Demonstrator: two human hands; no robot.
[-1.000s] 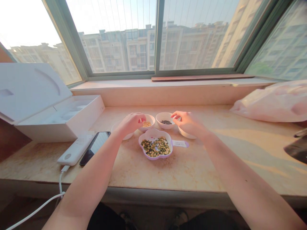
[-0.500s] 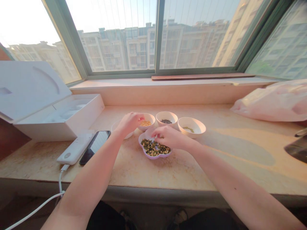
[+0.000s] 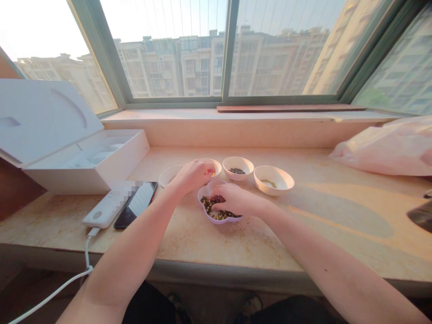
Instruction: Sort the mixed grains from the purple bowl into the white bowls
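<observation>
My right hand (image 3: 234, 198) reaches down into a purple flower-shaped dish (image 3: 225, 221), its thumb and fingers apart among mixed dark and pale beans (image 3: 207, 204). My left hand (image 3: 195, 174) is over the near side of a white bowl (image 3: 216, 164) of yellow beans, fingers curled together; what they hold, if anything, is too small to make out. Partly behind my left wrist is another white bowl (image 3: 165, 177). Farther right stand a white bowl (image 3: 238, 162) with small black beans and a white bowl (image 3: 283, 180) with a few greenish beans.
On the left lie a white power bank (image 3: 104, 211) with a cable, a black phone (image 3: 135, 209) and an open white box (image 3: 118, 153). A pale plastic bag (image 3: 388, 144) and a dark object (image 3: 420, 213) are at the right. Windows rise behind the counter (image 3: 189, 243).
My left hand has shifted right across the yellow beans' bowl. My right hand has lowered into the beans in the purple dish, with its fingers spreading. The view has shifted slightly.
</observation>
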